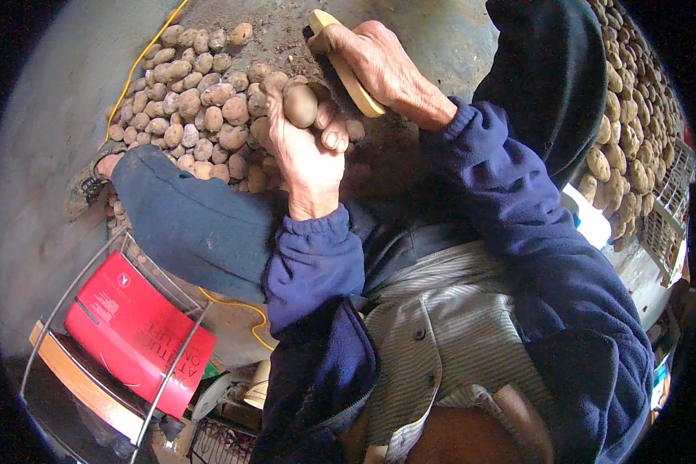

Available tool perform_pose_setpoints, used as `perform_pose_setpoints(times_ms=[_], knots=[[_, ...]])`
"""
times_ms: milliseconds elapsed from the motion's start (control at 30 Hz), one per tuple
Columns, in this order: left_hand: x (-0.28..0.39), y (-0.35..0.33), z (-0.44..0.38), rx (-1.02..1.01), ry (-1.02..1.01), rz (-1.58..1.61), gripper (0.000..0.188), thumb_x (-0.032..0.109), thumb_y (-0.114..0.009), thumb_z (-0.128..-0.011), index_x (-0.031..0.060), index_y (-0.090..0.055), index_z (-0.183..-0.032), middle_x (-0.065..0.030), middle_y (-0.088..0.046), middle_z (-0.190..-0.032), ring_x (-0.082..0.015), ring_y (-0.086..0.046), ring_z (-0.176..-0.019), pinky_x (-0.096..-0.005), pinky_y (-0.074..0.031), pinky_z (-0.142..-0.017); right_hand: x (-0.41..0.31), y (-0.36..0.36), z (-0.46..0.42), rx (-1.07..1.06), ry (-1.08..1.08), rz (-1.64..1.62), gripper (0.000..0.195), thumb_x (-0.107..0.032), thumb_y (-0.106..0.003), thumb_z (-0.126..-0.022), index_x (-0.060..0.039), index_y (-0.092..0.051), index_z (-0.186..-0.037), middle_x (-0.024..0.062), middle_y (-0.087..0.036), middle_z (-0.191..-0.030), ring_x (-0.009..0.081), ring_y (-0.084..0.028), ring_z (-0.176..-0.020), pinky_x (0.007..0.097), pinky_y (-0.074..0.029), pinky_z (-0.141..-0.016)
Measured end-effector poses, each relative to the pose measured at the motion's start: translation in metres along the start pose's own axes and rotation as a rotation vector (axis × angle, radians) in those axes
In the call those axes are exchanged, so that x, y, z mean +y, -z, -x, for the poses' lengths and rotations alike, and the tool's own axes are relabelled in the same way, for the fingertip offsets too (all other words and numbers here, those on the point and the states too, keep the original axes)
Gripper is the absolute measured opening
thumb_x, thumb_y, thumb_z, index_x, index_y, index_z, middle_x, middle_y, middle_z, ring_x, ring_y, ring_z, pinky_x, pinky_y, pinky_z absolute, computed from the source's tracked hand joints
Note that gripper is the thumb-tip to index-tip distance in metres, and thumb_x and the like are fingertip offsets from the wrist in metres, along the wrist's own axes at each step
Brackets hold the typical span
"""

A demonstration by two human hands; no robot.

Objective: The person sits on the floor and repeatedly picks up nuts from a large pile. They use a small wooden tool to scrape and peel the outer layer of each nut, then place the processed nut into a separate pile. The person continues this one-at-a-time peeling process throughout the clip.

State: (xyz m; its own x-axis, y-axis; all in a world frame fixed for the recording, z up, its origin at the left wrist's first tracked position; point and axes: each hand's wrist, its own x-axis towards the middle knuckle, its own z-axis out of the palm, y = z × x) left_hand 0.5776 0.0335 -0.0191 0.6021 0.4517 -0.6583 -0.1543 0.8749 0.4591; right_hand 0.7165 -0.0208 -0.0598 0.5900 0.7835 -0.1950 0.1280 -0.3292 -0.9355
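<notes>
My left hand [307,139] is closed around a potato [300,105], which looks blurred and pokes up between thumb and fingers. In my right hand [377,64] is a wooden-backed brush [356,87], gripped along its pale back. Its bristles are hard to make out in the shadow. The brush is to the right of the potato, and a small gap seems to separate them. Beyond and left of my left hand lies a heap of soil-dusted potatoes [203,98] on the floor, between my spread legs.
A yellow cable [129,87] runs along the heap's left edge. At lower left, a red box [145,330] bearing writing lies within a metal frame [177,371]. To the right are a larger potato pile [629,127] and a plastic crate [667,209]. Loose soil [284,43] covers the floor ahead.
</notes>
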Motion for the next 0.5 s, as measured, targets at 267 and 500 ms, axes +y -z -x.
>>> perform_pose_setpoints(times_ms=[267, 500], knots=[[-0.023, -0.009, -0.005, 0.072, -0.298, -0.288, 0.054, 0.048, -0.038, -0.096, 0.0057, -0.049, -0.128, -0.0059, -0.056, -0.120, -0.0195, -0.056, -0.109, -0.0344, -0.046, -0.092, -0.040, -0.006, 0.032, 0.013, 0.400, 0.552, 0.017, -0.038, -0.056, -0.080, -0.0286, -0.063, -0.092, 0.0167, -0.058, -0.067, 0.0397, -0.060, -0.063, 0.0487, -0.046, -0.048], [-0.024, -0.021, 0.006, 0.319, -0.151, -0.597, 0.035, 0.040, -0.049, -0.093, 0.0070, -0.055, -0.082, -0.0036, -0.054, -0.073, -0.0121, -0.046, -0.050, -0.0284, -0.038, -0.040, -0.015, -0.003, 0.009, 0.047, 0.000, 0.482, 0.023, -0.041, -0.057, -0.077, -0.0289, -0.065, -0.096, 0.0191, -0.060, -0.070, 0.0393, -0.063, -0.068, 0.0500, -0.050, -0.054]])
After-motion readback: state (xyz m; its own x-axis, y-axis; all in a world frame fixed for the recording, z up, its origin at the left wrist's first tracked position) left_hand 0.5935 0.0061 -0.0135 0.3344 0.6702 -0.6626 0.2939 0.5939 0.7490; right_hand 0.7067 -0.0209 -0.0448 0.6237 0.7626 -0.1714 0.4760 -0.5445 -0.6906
